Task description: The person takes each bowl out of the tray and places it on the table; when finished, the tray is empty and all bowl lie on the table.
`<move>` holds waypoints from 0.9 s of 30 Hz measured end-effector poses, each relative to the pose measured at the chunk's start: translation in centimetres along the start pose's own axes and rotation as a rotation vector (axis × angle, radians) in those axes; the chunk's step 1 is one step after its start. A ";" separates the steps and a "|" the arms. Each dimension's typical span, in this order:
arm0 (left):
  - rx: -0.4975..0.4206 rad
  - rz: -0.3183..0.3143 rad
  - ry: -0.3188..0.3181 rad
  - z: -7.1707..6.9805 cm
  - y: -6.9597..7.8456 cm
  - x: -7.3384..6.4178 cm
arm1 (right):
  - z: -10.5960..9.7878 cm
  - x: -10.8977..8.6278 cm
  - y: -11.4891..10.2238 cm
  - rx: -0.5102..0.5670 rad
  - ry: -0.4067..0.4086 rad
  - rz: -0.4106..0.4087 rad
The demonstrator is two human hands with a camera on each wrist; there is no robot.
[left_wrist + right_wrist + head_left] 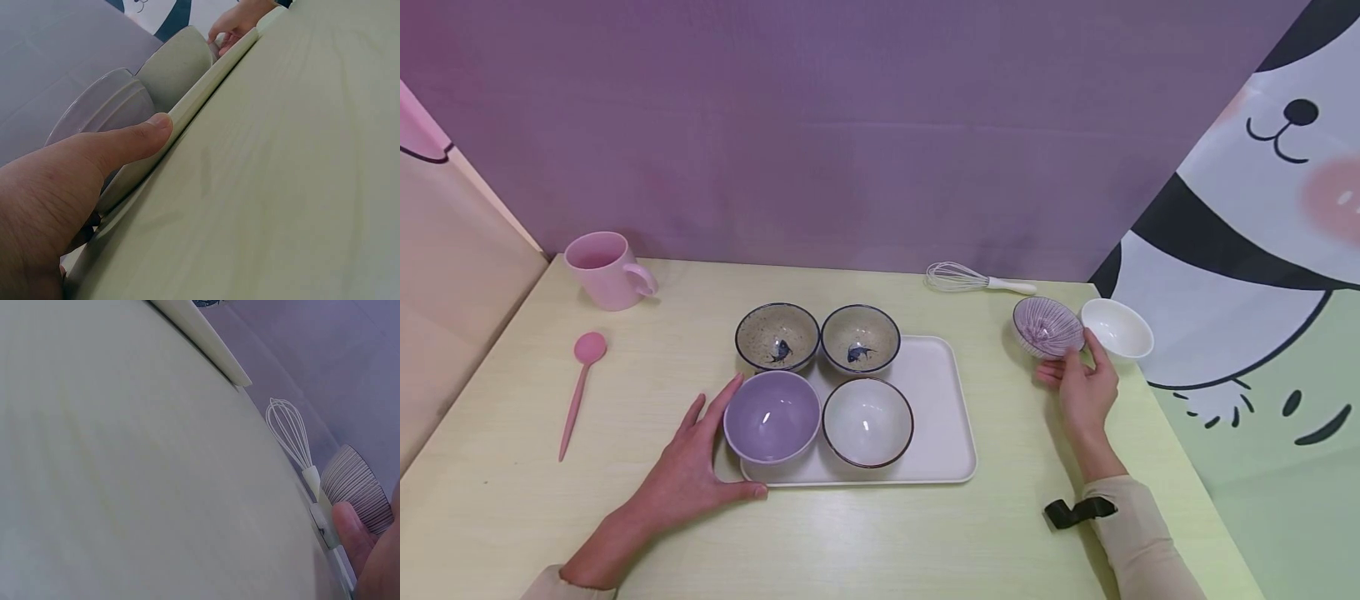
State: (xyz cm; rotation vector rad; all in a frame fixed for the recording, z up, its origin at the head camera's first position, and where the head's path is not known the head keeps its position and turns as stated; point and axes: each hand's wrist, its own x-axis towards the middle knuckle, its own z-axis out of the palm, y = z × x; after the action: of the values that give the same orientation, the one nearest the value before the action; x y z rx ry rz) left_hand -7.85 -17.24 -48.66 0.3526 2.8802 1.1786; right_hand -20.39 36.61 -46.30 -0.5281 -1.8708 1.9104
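My left hand (688, 475) lies at the left end of a white rectangular tray (943, 408), fingers spread beside a purple bowl (772, 417). Its thumb touches the tray's front edge in the left wrist view. Three more bowls stand with the purple one: a white bowl with a brown rim (868, 422) and two speckled bowls with blue fish, the left one (760, 333) and the right one (846, 329). Over at the right, my right hand (1086, 392) holds a small purple-striped bowl (1048, 325) by its near side, slightly tilted. Some right fingers are hidden.
A small white bowl (1117, 327) stands just right of the striped one, near the table's right edge. Along the back lies a white-handled whisk (977, 280). At the left are a pink mug (602, 273) and a pink spoon (582, 375).
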 end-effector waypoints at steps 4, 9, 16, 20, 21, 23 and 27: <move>-0.001 -0.001 -0.002 0.0 0.0 0.0 | -0.1 0.1 0.2 0.000 -0.007 -0.010; -0.003 0.003 -0.001 0.0 0.0 0.0 | -0.2 0.2 0.3 -0.009 -0.006 -0.022; -0.003 0.000 -0.003 -0.1 0.1 0.0 | -0.3 0.2 0.2 -0.014 -0.002 -0.017; -0.004 -0.003 -0.003 -0.1 0.1 0.0 | -0.4 0.2 0.2 -0.020 -0.007 -0.035; -0.004 -0.004 -0.003 -0.1 0.1 0.0 | -0.4 0.1 0.2 -0.022 -0.009 -0.041; -0.002 -0.003 -0.002 -0.1 0.0 0.0 | -0.3 0.0 0.2 -0.022 -0.014 -0.054; 0.003 -0.001 -0.003 -0.1 0.0 0.0 | -0.4 -0.2 0.1 -0.016 -0.018 -0.067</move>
State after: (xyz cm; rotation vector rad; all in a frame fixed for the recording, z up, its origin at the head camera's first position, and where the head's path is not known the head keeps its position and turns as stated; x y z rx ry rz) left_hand -7.86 -17.27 -48.61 0.3520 2.8794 1.1733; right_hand -20.01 36.80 -46.46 -0.4482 -1.8926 1.8645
